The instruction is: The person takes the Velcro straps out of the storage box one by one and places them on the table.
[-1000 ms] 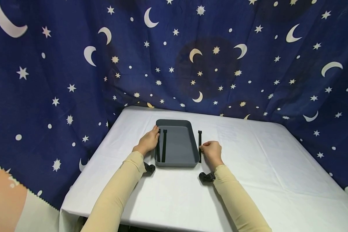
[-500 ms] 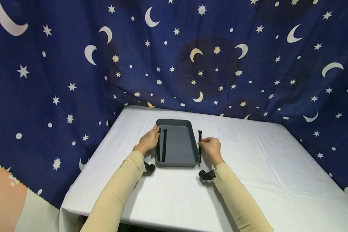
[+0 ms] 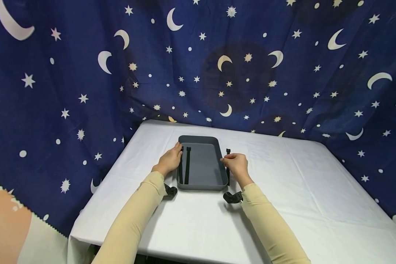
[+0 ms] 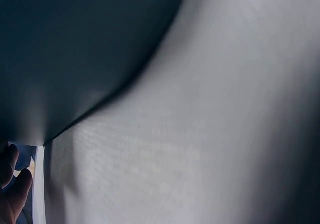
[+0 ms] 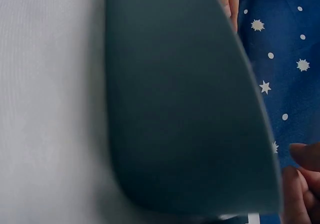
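A grey tray stands on the white table. Inside it, along the left side, lie two black straps; the inner strap shows fully, while my left hand partly covers the outer one. That hand rests on the tray's left rim with fingers fairly straight. My right hand is at the right rim, fingertips together; nothing visible is between them. A third black strap lies on the table just right of the tray, partly under the right hand. In the right wrist view, curled fingers appear beside the tray's wall.
White cloth covers the table, extending mostly to the right of the tray. A dark blue curtain with moons and stars hangs behind and on both sides. Black devices are strapped at both wrists.
My right hand has moved up and left, from the strap beside the tray to the tray's right rim. My left hand, the tray and the straps stay in place.
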`<act>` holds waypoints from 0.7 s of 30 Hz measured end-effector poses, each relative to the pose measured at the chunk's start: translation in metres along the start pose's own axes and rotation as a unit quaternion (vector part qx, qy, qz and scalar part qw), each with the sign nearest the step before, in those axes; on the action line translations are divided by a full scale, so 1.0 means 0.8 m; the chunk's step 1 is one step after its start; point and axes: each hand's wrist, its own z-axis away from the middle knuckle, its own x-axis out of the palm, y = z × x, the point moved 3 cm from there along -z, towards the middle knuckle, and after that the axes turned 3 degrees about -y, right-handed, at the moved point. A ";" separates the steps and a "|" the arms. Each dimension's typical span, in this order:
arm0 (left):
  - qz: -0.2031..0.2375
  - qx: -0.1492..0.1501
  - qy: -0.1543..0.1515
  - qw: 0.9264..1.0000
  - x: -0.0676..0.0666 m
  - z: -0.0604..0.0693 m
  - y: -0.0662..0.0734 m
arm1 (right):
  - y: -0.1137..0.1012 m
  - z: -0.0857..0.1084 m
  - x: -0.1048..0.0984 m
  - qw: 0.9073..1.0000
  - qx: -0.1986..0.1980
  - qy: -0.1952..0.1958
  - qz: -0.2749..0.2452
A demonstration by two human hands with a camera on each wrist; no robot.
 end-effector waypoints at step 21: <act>0.003 0.003 0.000 1.000 -0.002 0.002 0.002 | -0.016 0.005 0.025 0.999 -0.010 -0.031 -0.029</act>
